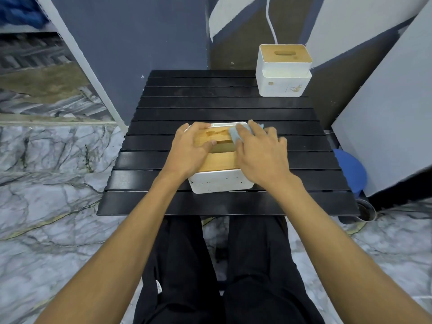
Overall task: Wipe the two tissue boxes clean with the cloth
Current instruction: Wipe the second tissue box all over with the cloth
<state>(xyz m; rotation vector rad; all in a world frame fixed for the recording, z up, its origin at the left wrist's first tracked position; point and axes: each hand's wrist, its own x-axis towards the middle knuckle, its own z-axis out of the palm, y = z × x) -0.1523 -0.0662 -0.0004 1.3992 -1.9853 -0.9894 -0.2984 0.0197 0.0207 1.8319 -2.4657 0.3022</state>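
While both hands rest on it, near tissue box point(219, 181) lies lengthwise away.

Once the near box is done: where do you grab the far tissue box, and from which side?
Take the far tissue box by its white side walls, from above. It stands upright and alone at the black table's far right corner. The wooden lid looks separate, so keep fingers below it.

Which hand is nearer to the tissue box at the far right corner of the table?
The right hand. It presses the cloth on the near tissue box, on the side toward the far tissue box. The left hand rests on the near box's left side, farther away.
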